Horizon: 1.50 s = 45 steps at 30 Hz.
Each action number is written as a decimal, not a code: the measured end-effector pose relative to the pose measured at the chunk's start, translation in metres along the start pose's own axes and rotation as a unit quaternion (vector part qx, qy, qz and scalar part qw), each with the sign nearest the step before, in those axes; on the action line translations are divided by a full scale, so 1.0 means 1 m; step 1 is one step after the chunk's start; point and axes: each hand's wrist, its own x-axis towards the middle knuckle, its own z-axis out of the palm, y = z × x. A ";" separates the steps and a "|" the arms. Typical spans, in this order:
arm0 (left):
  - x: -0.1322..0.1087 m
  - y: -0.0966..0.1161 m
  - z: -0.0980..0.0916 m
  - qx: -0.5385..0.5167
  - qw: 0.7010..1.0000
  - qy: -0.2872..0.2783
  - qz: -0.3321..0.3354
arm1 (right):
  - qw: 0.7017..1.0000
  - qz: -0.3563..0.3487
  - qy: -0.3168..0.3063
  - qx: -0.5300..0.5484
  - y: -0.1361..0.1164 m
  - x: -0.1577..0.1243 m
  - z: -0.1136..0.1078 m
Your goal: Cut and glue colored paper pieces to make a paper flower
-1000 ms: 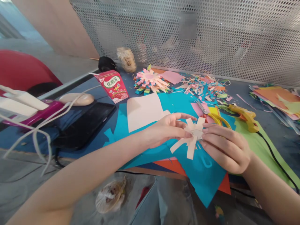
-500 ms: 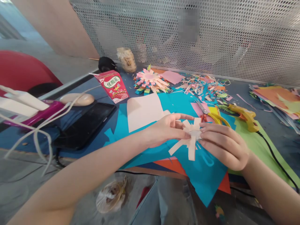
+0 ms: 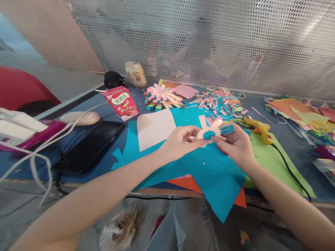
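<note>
A pale peach paper flower (image 3: 217, 123) with cut strips around its edge is held up over the blue paper (image 3: 199, 181). Its middle shows a blue fringed paper centre (image 3: 209, 135). My left hand (image 3: 180, 141) pinches the flower's left side between thumb and fingers. From the right, my right hand (image 3: 237, 144) grips the same flower, thumb on the front near the blue centre. Blue cut strips (image 3: 227, 129) stick out by the right fingers. Just below that hand a bit of red shows, mostly covered.
A pale pink sheet (image 3: 156, 129) lies left of the hands. Behind stand a layered paper flower (image 3: 162, 96) and paper scraps (image 3: 220, 101). A yellow glue gun (image 3: 259, 129) rests on green paper (image 3: 285, 167). Leftward are a red drink carton (image 3: 121, 104) and black tablet (image 3: 90, 148).
Both hands have raised and turned the flower, so a blue centre now shows instead of a pale middle. The right hand now covers the scissors. The whole view has shifted slightly.
</note>
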 end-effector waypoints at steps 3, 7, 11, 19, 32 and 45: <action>0.002 -0.002 -0.003 0.039 0.997 0.059 0.014 | 0.999 0.012 -0.014 -0.027 -0.002 0.005 -0.006; 0.007 -0.004 -0.015 0.195 0.960 0.135 0.149 | 0.950 0.047 0.052 -0.305 -0.001 0.022 -0.044; 0.013 -0.006 -0.024 0.390 0.825 0.134 0.387 | 0.734 0.327 0.154 -0.576 0.008 0.035 -0.088; 0.018 -0.013 -0.028 0.485 0.700 0.154 0.501 | 0.676 0.437 0.162 -0.571 0.038 0.039 -0.115; 0.014 -0.004 -0.035 0.542 0.631 0.189 0.522 | 0.791 0.072 0.231 -0.561 -0.003 0.028 -0.084; 0.016 0.000 -0.042 0.562 0.584 0.245 0.532 | 0.748 -0.346 0.142 -0.549 -0.012 0.008 -0.059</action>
